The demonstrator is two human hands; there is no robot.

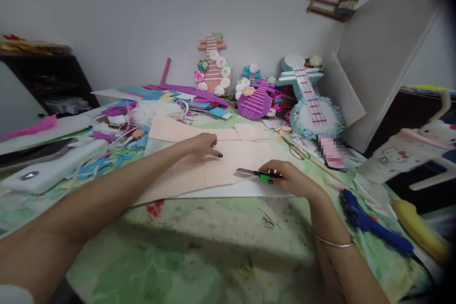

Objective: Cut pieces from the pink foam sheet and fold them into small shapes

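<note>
My right hand (285, 176) is closed round a black and green utility knife (265, 175). Its blade points left, over a pale peach foam sheet (185, 175). Over the same sheet, my left hand (204, 146) has bent fingers and its thumb held apart, with nothing seen between them; whether it presses on the sheet I cannot tell. A white board (213, 192) shows under the sheet's near edge. More peach pieces (174, 128) lie along the far side. Gold-handled scissors (299, 149) rest beyond my right hand.
A blue glue gun (374, 225), a yellow object (420, 228) and a white tumbler (392, 154) stand or lie at right. Foam scraps (107, 164), a white power bank (53, 166) and a phone are at left. Decorated foam instruments (254, 102) line the wall.
</note>
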